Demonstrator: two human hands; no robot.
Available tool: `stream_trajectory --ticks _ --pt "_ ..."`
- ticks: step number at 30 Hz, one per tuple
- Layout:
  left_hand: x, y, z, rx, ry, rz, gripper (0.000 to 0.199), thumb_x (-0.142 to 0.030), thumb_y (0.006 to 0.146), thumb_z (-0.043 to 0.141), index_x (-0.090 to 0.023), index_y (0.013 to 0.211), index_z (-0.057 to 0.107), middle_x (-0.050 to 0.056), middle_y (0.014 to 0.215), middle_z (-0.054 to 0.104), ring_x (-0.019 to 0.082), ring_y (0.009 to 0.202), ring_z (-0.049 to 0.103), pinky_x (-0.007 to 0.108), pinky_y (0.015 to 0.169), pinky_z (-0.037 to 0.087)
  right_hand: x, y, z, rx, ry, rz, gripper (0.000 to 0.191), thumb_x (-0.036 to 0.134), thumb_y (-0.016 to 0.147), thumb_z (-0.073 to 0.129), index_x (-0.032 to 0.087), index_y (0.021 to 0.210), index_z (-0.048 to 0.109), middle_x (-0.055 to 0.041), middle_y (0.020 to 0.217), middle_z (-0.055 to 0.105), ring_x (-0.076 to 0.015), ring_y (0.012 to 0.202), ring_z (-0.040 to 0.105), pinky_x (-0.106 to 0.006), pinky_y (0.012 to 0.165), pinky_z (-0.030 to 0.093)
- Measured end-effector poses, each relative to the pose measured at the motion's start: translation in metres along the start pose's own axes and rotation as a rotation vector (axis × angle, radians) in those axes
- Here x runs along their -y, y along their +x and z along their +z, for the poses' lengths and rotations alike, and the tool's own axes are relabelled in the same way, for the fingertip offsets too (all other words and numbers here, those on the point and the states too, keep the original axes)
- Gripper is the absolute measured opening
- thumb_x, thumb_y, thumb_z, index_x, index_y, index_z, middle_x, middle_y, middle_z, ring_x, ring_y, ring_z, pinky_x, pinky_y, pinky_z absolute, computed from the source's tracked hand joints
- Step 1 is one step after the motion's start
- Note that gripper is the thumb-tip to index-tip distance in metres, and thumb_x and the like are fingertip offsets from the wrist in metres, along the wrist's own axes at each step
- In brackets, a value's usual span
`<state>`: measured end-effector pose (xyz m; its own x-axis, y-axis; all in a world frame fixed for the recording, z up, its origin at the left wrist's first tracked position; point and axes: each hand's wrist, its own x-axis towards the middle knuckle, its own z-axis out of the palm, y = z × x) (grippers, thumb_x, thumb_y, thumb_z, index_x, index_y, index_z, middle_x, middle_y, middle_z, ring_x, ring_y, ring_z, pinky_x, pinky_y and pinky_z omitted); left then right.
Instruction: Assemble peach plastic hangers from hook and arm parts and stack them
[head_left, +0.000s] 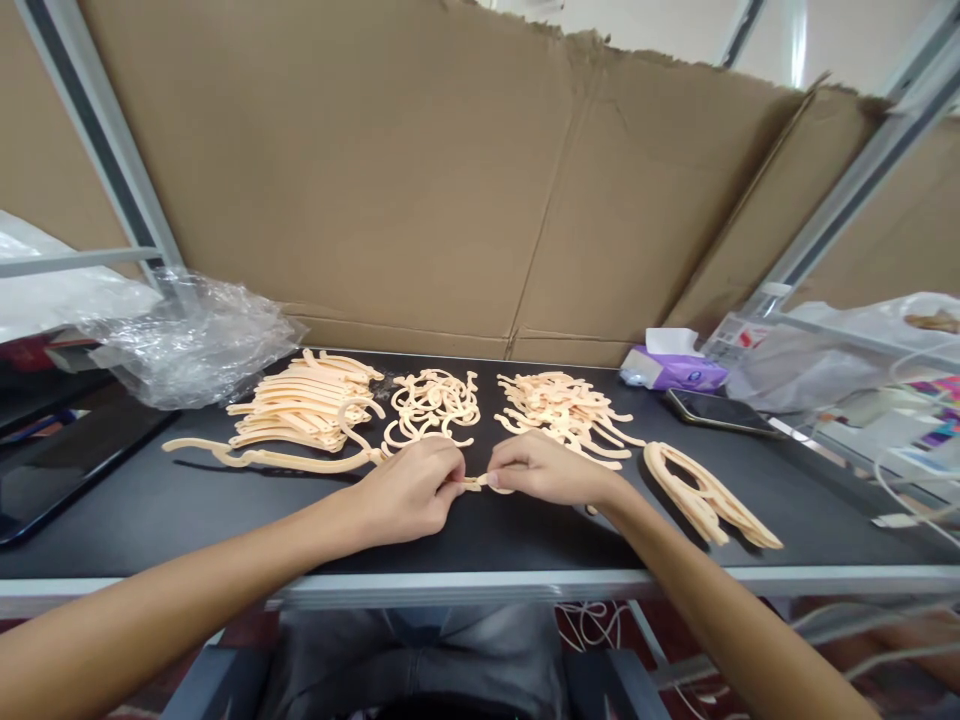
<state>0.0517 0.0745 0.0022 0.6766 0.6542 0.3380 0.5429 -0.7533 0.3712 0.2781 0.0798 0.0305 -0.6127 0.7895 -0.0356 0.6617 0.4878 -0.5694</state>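
Observation:
A peach-coloured plastic hanger (pixel 300 460), with a long arm stretching left and a curved hook standing up, runs into my left hand (pixel 416 490), whose fingers are pinched closed on it. My right hand (pixel 551 468) is closed too, gripping a peach hanger arm (pixel 474 484) whose end shows in the small gap between both hands. Most of that joint is hidden by fingers. Behind my hands lie a pile of long hanger arms (pixel 300 400), a heap of hanger hooks (pixel 436 400) and another heap of arm pieces (pixel 559 405).
To the right rest folded hangers (pixel 694 490). Behind them are a phone (pixel 720 412) and a purple tissue pack (pixel 675 368). Crumpled clear plastic (pixel 202 340) and a dark flat device (pixel 67 460) sit at left. Cardboard (pixel 375 180) walls the back of the black table (pixel 247 530).

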Motion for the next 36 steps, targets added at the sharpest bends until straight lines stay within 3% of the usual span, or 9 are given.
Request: stream_trajectory --ticks 9,15,21,36 --pt "-0.001 0.002 -0.005 0.001 -0.02 0.019 0.011 -0.011 0.087 0.059 -0.016 0.076 0.06 0.002 0.077 0.061 0.016 0.074 0.056 0.026 0.068 0.041 -0.001 -0.001 0.002 -0.034 -0.046 -0.022 0.022 0.026 0.087 0.056 0.017 0.074 0.071 -0.0008 0.072 0.066 -0.0134 0.066 0.054 -0.026 0.064 0.036" --pt "-0.004 0.005 -0.007 0.019 -0.034 0.006 0.011 -0.012 0.086 0.06 -0.016 0.076 0.064 0.002 0.076 0.064 0.016 0.074 0.059 0.026 0.068 0.043 0.006 0.002 0.009 -0.082 -0.067 -0.109 0.023 0.025 0.091 0.054 0.017 0.078 0.072 -0.0017 0.078 0.068 -0.0136 0.071 0.056 -0.026 0.067 0.036" --pt "-0.005 0.006 -0.011 0.029 -0.013 -0.036 0.011 -0.013 0.085 0.061 -0.017 0.075 0.065 0.001 0.075 0.067 0.015 0.071 0.06 0.025 0.067 0.043 0.001 -0.001 0.005 -0.072 0.048 -0.042 0.024 0.028 0.088 0.056 0.015 0.074 0.071 -0.0003 0.067 0.064 -0.0124 0.062 0.052 -0.025 0.06 0.036" --pt "-0.005 0.007 -0.011 0.034 -0.019 -0.015 0.011 -0.012 0.085 0.061 -0.016 0.076 0.067 0.003 0.076 0.067 0.016 0.072 0.059 0.026 0.068 0.043 0.001 -0.002 0.004 -0.058 0.083 -0.014 0.027 0.033 0.086 0.055 0.015 0.072 0.07 -0.0006 0.067 0.064 -0.0124 0.063 0.052 -0.025 0.061 0.037"
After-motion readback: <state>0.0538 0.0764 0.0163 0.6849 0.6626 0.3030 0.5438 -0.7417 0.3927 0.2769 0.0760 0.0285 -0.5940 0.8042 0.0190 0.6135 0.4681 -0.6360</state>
